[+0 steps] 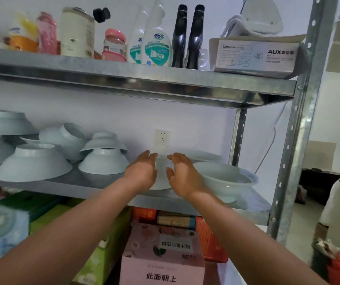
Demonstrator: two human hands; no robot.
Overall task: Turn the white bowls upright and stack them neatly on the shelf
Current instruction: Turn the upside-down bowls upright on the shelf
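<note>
A person's left hand (142,171) and right hand (180,173), fingers (149,156) loosely spread and gripping nothing, flank a white bowl (161,177) on the middle metal shelf (95,182). Above sits a box marked "AUX" (257,55); below, a pink carton (160,264) reads "此面朝上".

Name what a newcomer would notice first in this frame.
Two bare arms reach in at centre, the left hand and right hand flanking a white bowl on the middle shelf. Left of them sits a jumble of upside-down bowls; to the right an upright bowl. Above, two black bottles stand out on the crowded top shelf.
</note>
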